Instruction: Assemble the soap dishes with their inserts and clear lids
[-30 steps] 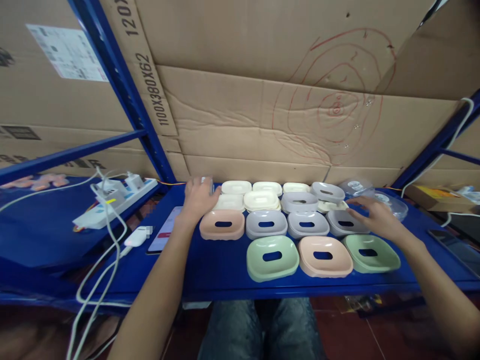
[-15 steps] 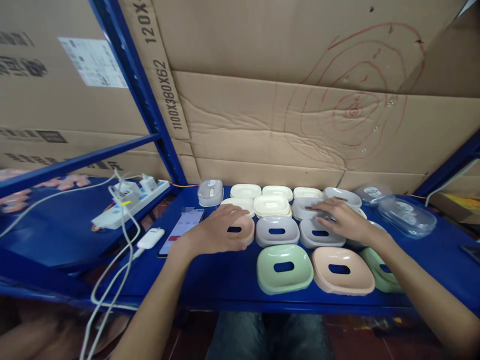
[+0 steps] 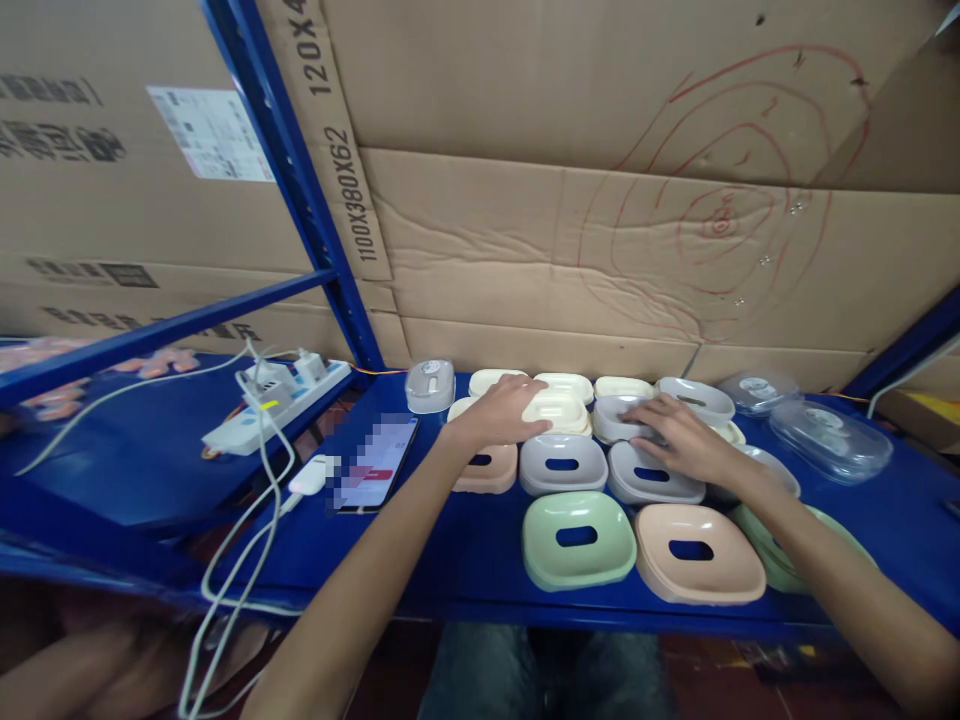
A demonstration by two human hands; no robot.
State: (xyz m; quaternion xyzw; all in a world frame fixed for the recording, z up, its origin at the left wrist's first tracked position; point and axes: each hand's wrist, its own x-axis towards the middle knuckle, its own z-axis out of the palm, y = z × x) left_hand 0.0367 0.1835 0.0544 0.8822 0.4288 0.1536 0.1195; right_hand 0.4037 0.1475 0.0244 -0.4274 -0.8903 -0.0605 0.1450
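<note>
Several oval soap dishes with slotted bottoms lie in rows. My left hand (image 3: pixel 504 412) reaches across them, fingers and thumb apart at the left end of a raised cream soap dish (image 3: pixel 561 412). Beneath its wrist is a peach soap dish (image 3: pixel 491 478), partly covered. My right hand (image 3: pixel 671 432) has its fingers inside a pale grey soap dish (image 3: pixel 611 418) and its thumb at the front, pinching the right end. In front of the hands lie two grey dishes (image 3: pixel 564 464), a green soap dish (image 3: pixel 577 568) and another peach soap dish (image 3: pixel 701 580).
Clear plastic covers (image 3: pixel 831 440) lie at the right, with another cover (image 3: pixel 430 386) at the back left. A phone (image 3: pixel 386 465), a white charging case (image 3: pixel 311 474) and a power strip (image 3: pixel 244 428) with loose cables sit left. Cardboard (image 3: pixel 480 240) stands behind the blue shelf (image 3: pixel 450 560).
My left hand has moved right and back, from the peach soap dish to the raised cream one. My right hand stays at the grey dish. The view has shifted slightly.
</note>
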